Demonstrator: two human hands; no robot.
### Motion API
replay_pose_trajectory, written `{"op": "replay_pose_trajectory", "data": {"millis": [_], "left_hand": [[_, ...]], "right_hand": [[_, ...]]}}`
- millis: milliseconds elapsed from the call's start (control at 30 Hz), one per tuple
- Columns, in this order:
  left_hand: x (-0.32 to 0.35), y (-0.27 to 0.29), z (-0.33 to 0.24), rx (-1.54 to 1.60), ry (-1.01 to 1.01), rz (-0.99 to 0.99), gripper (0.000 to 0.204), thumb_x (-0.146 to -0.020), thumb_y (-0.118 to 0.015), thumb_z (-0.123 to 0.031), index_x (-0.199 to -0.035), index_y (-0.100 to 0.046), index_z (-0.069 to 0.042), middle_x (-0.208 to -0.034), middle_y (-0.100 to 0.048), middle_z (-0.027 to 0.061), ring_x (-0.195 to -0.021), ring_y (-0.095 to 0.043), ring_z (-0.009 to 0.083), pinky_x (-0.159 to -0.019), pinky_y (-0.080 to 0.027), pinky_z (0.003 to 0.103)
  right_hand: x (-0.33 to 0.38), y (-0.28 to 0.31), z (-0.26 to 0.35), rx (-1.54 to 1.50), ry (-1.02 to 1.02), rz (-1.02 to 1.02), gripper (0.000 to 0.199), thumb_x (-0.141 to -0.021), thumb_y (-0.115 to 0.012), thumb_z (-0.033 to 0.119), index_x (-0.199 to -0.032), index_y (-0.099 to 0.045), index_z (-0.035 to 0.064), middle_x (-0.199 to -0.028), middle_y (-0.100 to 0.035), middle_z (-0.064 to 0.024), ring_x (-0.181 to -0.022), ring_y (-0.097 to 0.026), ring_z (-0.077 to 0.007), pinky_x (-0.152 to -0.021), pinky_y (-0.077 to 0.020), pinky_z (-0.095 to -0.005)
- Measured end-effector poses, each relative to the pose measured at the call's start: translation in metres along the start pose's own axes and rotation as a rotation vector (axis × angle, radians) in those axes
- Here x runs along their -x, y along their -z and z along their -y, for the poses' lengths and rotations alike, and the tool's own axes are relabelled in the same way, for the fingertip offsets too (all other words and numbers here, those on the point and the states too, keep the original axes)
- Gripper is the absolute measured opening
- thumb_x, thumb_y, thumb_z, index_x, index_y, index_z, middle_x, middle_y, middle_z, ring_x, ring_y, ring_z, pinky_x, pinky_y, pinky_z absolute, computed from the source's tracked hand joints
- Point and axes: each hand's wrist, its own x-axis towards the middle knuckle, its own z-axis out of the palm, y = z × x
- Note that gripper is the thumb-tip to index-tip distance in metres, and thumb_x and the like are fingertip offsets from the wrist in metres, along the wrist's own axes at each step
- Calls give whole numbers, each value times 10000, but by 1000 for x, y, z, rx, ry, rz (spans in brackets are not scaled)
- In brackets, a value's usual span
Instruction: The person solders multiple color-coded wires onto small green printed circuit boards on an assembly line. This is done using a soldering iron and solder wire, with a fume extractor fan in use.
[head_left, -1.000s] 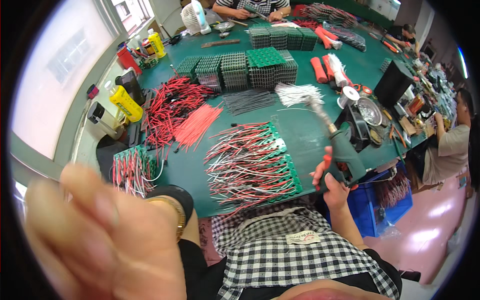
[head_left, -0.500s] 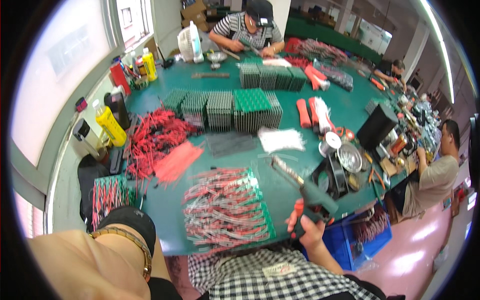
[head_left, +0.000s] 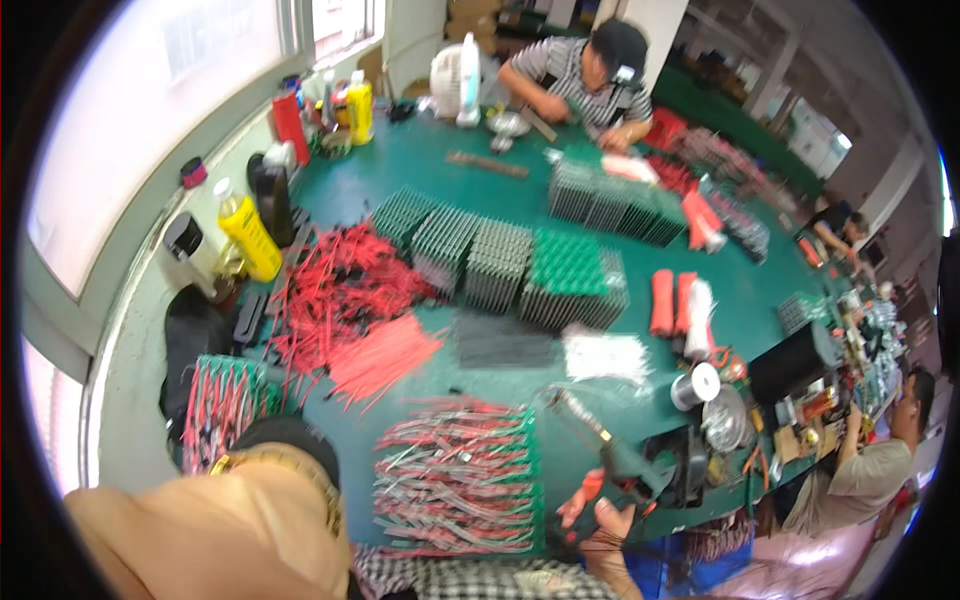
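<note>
My left hand and forearm (head_left: pixel 220 525) fill the lower left, very near the camera. A gold band circles the wrist; the fingers are hidden. At the front right, my right hand (head_left: pixel 608 525) is closed on a red-and-black handle (head_left: pixel 582 497), blurred by motion. Right above it lies a heat gun (head_left: pixel 638 472) with a dark green body and a slender metal nozzle, pointing up and left. Whether the handle belongs to the gun I cannot tell. Left of this hand, many red and whitish wires (head_left: pixel 450 485) lie across a green circuit board panel (head_left: pixel 535 455).
Behind lie red wires (head_left: pixel 345 290), red tubing (head_left: pixel 385 360), black strips (head_left: pixel 505 342), white strips (head_left: pixel 605 357) and stacked boards (head_left: pixel 500 265). A wire spool (head_left: pixel 695 386), metal dish (head_left: pixel 727 420) and black stand (head_left: pixel 688 465) stand right. Co-workers (head_left: pixel 585 80) sit around the table (head_left: pixel 390 165).
The view has shifted, so the table's things appear lower and mostly further right. My right hand remains on the red-and-black handle; my left forearm still fills the lower left.
</note>
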Motion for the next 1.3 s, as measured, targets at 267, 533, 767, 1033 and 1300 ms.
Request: {"op": "replay_pose_trajectory", "data": {"millis": [267, 533, 767, 1033, 1300], "left_hand": [[26, -2, 26, 6, 53, 30, 347, -824, -504, -225, -1063, -535, 24, -906, -477, 159, -729, -384, 218, -599, -300, 342], [44, 9, 39, 16, 88, -31, 306, -821, -502, -194, -1025, -553, 28, -847, -488, 147, -669, -381, 204, -557, -293, 324], [46, 9, 47, 85, 103, -83, 272, -819, -500, -167, -992, -570, 31, -795, -498, 136, -616, -378, 192, -519, -287, 309], [36, 0, 47, 100, 127, -62, 237, -816, -498, -136, -953, -588, 35, -736, -509, 124, -556, -375, 178, -477, -280, 292], [50, 34, 77, -348, 289, -147, 208, -814, -496, -105, -915, -607, 39, -677, -521, 112, -495, -372, 164, -434, -273, 274]], "right_hand": [[-19, -2, -12, -22, 41, -56, 444, -837, -576, 221, -1173, -433, -31, -693, -584, -124, -537, -580, -186, -626, -530, -347], [-32, -9, -24, -42, 37, -4, 450, -855, -540, 242, -1196, -409, -21, -697, -561, -110, -560, -572, -181, -646, -513, -345], [-32, -10, -27, -26, 50, -36, 468, -858, -528, 271, -1195, -387, -22, -680, -539, -115, -527, -551, -178, -624, -500, -344], [-34, -11, -28, -85, 46, 13, 475, -849, -561, 251, -1204, -401, -21, -706, -558, -114, -539, -567, -184, -642, -508, -333], [-31, -8, -25, -89, 52, -7, 457, -850, -561, 252, -1198, -433, -15, -701, -558, -102, -548, -558, -170, -638, -497, -331]]}}
